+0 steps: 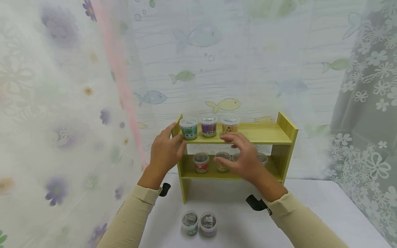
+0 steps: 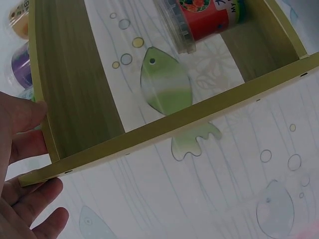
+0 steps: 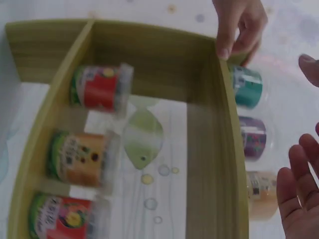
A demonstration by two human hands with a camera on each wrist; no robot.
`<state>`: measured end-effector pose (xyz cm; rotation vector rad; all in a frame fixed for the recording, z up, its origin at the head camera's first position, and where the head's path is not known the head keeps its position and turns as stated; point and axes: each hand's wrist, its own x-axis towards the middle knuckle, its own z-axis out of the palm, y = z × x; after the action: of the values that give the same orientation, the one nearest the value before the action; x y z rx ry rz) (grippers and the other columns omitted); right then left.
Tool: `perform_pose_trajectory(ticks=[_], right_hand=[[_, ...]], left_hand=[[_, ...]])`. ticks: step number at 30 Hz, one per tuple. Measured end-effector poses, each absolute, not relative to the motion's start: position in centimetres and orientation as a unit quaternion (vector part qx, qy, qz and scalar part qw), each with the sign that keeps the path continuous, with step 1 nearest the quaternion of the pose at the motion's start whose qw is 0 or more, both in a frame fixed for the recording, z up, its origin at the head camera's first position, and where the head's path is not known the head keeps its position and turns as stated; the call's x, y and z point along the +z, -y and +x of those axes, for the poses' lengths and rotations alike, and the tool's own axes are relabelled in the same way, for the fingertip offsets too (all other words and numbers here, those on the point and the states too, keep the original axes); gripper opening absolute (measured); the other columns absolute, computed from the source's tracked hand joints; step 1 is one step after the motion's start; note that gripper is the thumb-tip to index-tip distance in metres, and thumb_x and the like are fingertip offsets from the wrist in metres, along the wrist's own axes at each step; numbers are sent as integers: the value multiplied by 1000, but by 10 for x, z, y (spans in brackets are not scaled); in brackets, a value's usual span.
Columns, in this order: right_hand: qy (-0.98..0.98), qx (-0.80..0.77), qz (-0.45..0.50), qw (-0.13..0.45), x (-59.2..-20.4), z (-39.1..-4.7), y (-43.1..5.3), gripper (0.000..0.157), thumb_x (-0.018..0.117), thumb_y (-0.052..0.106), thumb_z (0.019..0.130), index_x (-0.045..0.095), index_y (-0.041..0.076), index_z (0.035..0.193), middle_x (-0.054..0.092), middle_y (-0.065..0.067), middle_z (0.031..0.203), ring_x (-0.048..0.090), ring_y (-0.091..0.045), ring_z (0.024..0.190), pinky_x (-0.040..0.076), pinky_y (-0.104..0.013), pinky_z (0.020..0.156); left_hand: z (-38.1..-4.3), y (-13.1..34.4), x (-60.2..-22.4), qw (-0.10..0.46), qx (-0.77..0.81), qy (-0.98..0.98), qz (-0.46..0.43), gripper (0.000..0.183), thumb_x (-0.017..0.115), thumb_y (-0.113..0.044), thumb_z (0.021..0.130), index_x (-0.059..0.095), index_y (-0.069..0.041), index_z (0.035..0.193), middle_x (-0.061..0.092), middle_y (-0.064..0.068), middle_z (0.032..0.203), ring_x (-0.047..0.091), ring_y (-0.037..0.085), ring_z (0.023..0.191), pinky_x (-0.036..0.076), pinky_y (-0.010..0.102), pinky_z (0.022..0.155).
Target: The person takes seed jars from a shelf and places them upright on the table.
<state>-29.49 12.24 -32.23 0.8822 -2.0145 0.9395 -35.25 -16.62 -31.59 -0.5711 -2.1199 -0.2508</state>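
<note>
Yellow-green, wood-grained two-tier shelf unit (image 1: 260,131): gripped at its upper left corner by the left hand (image 1: 165,148), thumb at the front edge, fingers around the outer side. The right hand (image 1: 246,160) grasps nothing; thumb and fingers are bowed and parted.

Governing relation: the clear plastic tub with an orange label (image 1: 230,128) stands upright on the upper board, its axis vertical, on the far side of the right fingertips and slightly left of the palm. Fingertips are just beside it; contact cannot be confirmed. The right hand is clearly nearer; the left hand lies well left of it.

Right hand pose: forearm entering from near right, thumb below the fingers, gap facing left.

Left of the orange-labelled tub, same board: a purple-labelled clear tub (image 1: 209,128), then a teal-labelled clear tub (image 1: 189,131), just beside the left hand. Lower board: a row of clear tubs, with a red-labelled tub (image 1: 201,166) at its left end; others partly hidden by the right hand. Near, on the white-covered table (image 1: 313,198): two lidded clear tubs (image 1: 190,224), side by side.
</note>
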Motion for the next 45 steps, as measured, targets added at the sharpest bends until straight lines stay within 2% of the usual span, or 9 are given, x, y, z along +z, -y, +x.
perform_pose_trajectory(ticks=[4,7,10,13,17,20,23,33,45], right_hand=[[760,373,329,417,-312,-302,-131,58,94,20,75,69,8,126,68,-7,124,64,-23,111,56,-40,82],[757,364,319,439,-305,-309,-136,54,94,21,75,71,6,122,66,-9,126,61,-25,115,54,-45,82],[765,362,302,439,-298,-318,-142,55,94,22,76,70,5,122,62,-12,133,56,-27,125,52,-49,88],[782,400,273,393,-292,-329,-148,62,92,27,79,65,8,131,55,-9,143,50,-27,134,50,-49,101],[793,495,228,274,-281,-343,-157,73,85,37,86,51,17,148,44,-3,156,43,-27,146,43,-50,116],[789,545,206,193,-274,-353,-162,77,80,42,90,43,20,154,39,-2,161,39,-28,150,39,-53,119],[787,567,197,144,-268,-361,-166,78,77,45,92,41,22,156,38,-4,163,38,-29,151,38,-57,118],[784,584,202,54,-272,-375,-176,77,72,47,96,40,14,158,34,-12,165,41,-31,149,43,-54,116],[806,560,187,47,-273,-373,-175,83,73,52,94,38,17,160,44,-7,161,48,-29,143,43,-56,114]], left_hand=[[-353,165,-317,443,-101,861,-230,22,79,-31,92,80,-9,98,58,18,149,65,39,122,57,54,94],[-351,165,-317,443,-97,862,-227,22,80,-30,91,80,-9,98,58,18,148,66,39,121,57,54,93],[-350,165,-316,446,-92,861,-227,22,80,-30,91,80,-9,98,59,18,147,66,39,121,57,54,93],[-350,166,-315,450,-87,859,-229,23,80,-30,91,80,-9,97,59,19,147,66,40,120,57,54,93],[-351,167,-313,454,-83,857,-230,23,79,-31,91,80,-8,97,59,19,146,66,40,120,57,53,93],[-352,167,-312,454,-80,858,-227,24,79,-31,91,80,-8,98,59,19,146,66,39,120,58,53,93],[-353,167,-312,453,-79,859,-225,24,79,-30,91,80,-8,99,59,19,147,66,39,120,58,53,92],[-353,165,-314,445,-85,863,-223,24,79,-31,92,80,-8,100,58,18,148,65,39,121,57,53,93],[-352,165,-314,445,-88,864,-219,23,79,-30,92,80,-8,99,58,18,148,65,40,122,57,54,93]])
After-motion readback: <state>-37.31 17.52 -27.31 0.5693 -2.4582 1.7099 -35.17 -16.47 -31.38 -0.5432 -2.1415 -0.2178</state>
